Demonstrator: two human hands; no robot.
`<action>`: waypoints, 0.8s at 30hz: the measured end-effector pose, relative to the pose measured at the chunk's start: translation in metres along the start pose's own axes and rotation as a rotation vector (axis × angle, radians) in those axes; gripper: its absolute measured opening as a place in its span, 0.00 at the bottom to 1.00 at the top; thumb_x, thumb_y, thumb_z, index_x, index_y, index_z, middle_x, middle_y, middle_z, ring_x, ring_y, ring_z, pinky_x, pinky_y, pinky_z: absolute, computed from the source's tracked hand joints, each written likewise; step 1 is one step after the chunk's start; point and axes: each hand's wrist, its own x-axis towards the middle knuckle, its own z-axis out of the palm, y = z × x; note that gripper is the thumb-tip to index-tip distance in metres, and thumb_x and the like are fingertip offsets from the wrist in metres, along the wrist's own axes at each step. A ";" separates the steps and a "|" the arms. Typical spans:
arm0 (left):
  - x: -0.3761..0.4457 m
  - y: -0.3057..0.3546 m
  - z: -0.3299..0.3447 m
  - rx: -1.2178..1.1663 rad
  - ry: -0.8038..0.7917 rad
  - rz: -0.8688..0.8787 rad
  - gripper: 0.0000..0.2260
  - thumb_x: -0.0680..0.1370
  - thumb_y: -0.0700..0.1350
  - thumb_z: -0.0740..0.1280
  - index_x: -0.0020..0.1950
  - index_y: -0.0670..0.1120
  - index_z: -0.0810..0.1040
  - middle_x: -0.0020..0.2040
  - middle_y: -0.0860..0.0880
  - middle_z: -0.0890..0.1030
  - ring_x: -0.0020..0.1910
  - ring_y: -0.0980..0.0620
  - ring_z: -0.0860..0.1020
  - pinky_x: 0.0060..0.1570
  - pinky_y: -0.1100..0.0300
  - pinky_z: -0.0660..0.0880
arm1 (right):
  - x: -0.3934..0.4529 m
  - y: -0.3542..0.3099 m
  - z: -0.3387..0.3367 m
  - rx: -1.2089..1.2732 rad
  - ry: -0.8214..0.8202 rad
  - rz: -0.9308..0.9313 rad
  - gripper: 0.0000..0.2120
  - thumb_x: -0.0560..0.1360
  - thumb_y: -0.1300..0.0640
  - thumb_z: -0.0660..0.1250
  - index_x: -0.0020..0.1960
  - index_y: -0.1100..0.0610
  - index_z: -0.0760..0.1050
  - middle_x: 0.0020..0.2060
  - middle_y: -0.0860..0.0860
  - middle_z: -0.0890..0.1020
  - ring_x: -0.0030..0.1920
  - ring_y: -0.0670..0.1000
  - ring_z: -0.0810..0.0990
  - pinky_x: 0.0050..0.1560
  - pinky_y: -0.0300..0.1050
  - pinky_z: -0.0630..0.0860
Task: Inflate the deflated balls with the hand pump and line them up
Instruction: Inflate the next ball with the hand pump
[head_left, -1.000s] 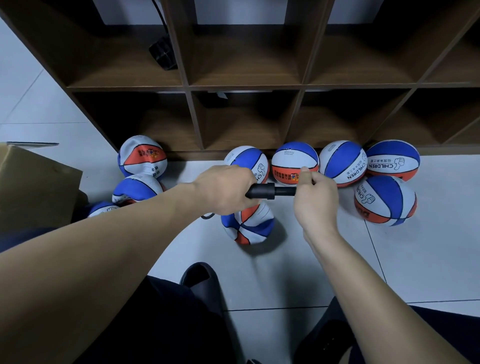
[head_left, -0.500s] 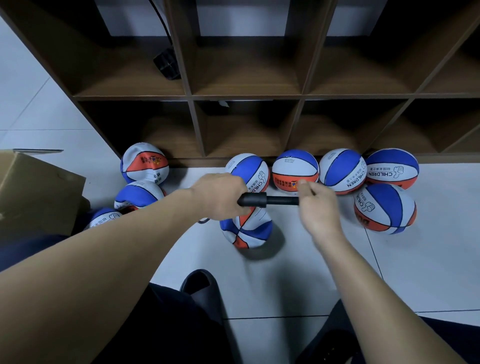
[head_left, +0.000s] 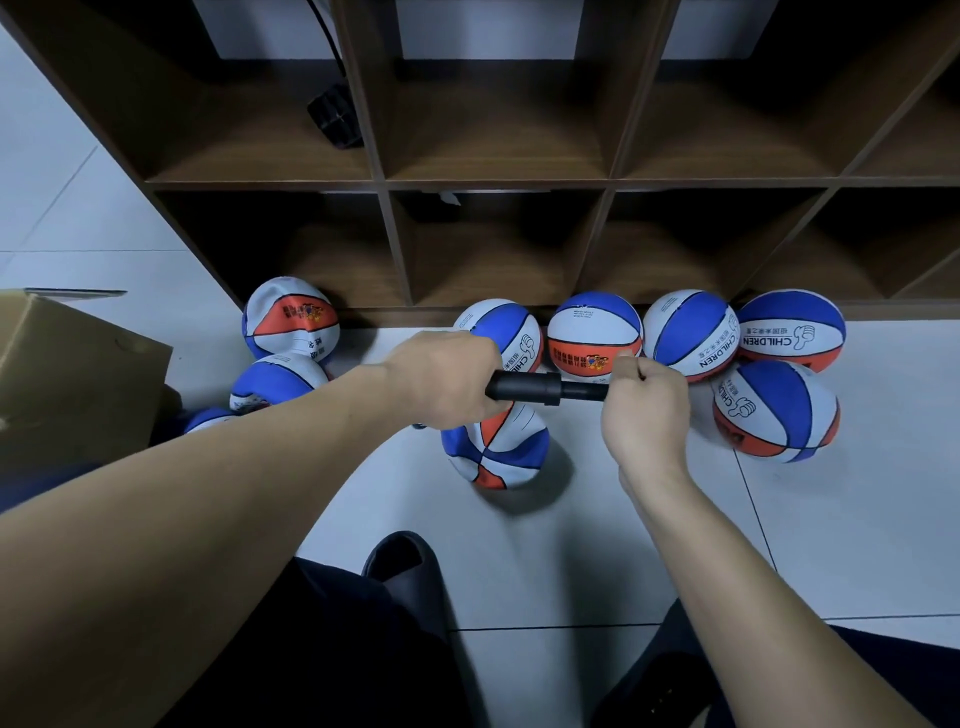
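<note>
Head view. My left hand (head_left: 447, 376) is wrapped round the barrel end of the black pump (head_left: 540, 387); my right hand (head_left: 647, 410) is curled round the handle end. The pump lies level between the hands, only a short piece of thin rod showing.

Just under the pump, on the floor (head_left: 831, 519), sits a soft, wrinkled ball (head_left: 498, 449), partly covered by my left hand. Whether the needle is in it I cannot tell.

Four round balls stand in a row against the foot of the shelf (head_left: 493, 182): ball 1 (head_left: 511, 332), ball 2 (head_left: 595, 335), ball 3 (head_left: 691, 332), ball 4 (head_left: 792, 330), each touching the next. A fifth round ball (head_left: 776, 410) lies just in front of balls 3 and 4.

To the left, three slack balls: one (head_left: 291, 322) at the shelf foot, one (head_left: 278, 382) in front of it, one (head_left: 208, 418) mostly hidden by my arm. A cardboard box (head_left: 67, 379) stands at the far left. A black slipper (head_left: 405, 571) shows near my knee.
</note>
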 end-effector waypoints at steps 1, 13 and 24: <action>-0.001 0.002 0.001 -0.014 -0.004 0.001 0.15 0.78 0.58 0.65 0.38 0.49 0.74 0.31 0.48 0.80 0.30 0.44 0.82 0.30 0.57 0.75 | -0.003 -0.001 0.003 -0.004 -0.011 -0.008 0.24 0.85 0.52 0.61 0.32 0.54 0.60 0.27 0.47 0.65 0.33 0.54 0.63 0.37 0.52 0.62; 0.000 0.010 0.006 -0.013 -0.009 0.047 0.14 0.78 0.57 0.66 0.39 0.49 0.75 0.33 0.49 0.78 0.32 0.47 0.77 0.32 0.56 0.70 | -0.018 -0.006 0.015 -0.022 -0.147 -0.002 0.23 0.87 0.51 0.61 0.34 0.54 0.63 0.24 0.44 0.66 0.33 0.53 0.65 0.37 0.49 0.63; -0.001 -0.010 -0.007 0.002 0.033 -0.003 0.14 0.79 0.55 0.67 0.38 0.49 0.74 0.32 0.51 0.76 0.31 0.50 0.74 0.32 0.56 0.68 | 0.031 0.007 -0.034 0.101 0.038 0.171 0.20 0.82 0.52 0.65 0.33 0.52 0.65 0.28 0.47 0.65 0.33 0.53 0.62 0.37 0.48 0.61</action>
